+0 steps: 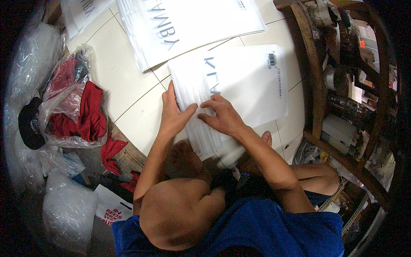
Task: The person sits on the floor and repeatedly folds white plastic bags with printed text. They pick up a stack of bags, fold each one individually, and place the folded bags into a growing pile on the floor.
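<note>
A stack of white plastic bags (252, 81) with dark lettering and a small barcode lies in front of me, its left side a thick band of layered edges. My left hand (174, 110) grips that left side, thumb over the top layers and fingers along the outer edge. Over the layered edges, my right hand (220, 115) rests with its fingers bent and thumb apart from them; nothing shows between them. Whether its fingertips press on the top bag is hard to see.
Beyond lies another stack of similar white bags (205, 25), with more bags (85, 15) at far left. Clear plastic holding red cloth (90, 111) and a black cap (31, 124) sit left. A wooden frame (314, 73) with cluttered shelves stands right. Underneath is a tiled floor (132, 107).
</note>
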